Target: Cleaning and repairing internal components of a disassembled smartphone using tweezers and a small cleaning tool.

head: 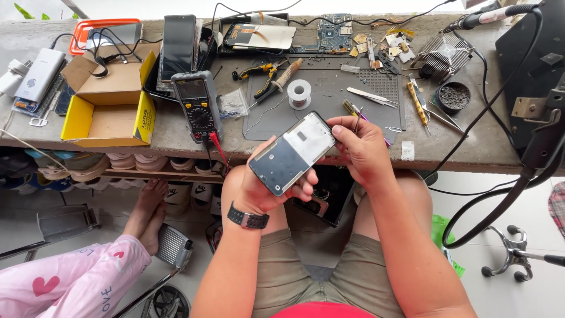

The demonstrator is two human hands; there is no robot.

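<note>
We hold the phone (292,153) over our lap, just in front of the bench (176,126) edge, with its open back turned up to us. Its long axis runs from about 8 o'clock to 2 o'clock: the low end sits in our left hand (268,188), and the high end, with the pale plate inside the frame, points toward our right hand (359,147).

The left hand cradles the phone from below. Its thumb lies along the 9 o'clock side and the fingers wrap up around the lower edge at 5 o'clock, so this hand is closed on the frame and carries the weight. A dark watch (248,218) sits on that wrist.

The right hand meets the phone at its 2 o'clock corner. The thumb and the first fingers are pressed together there, touching the top edge, and they also pinch a thin tool (356,119) that stands up from the fingers toward 12 o'clock. We cannot tell if its tip reaches the phone, because the fingers hide it.

So the phone lies at 8 o'clock from the right fingertips, and the right hand is the one nearer to the top end, while the left hand is nearer to the bottom end.

On the bench behind, at 12 o'clock from the phone, there is a solder spool (299,93); tweezers (371,96) are at 1 o'clock, and a multimeter (198,105) at 10 o'clock. Another person's legs in pink trousers (70,280) are at 8 o'clock, well apart
</note>
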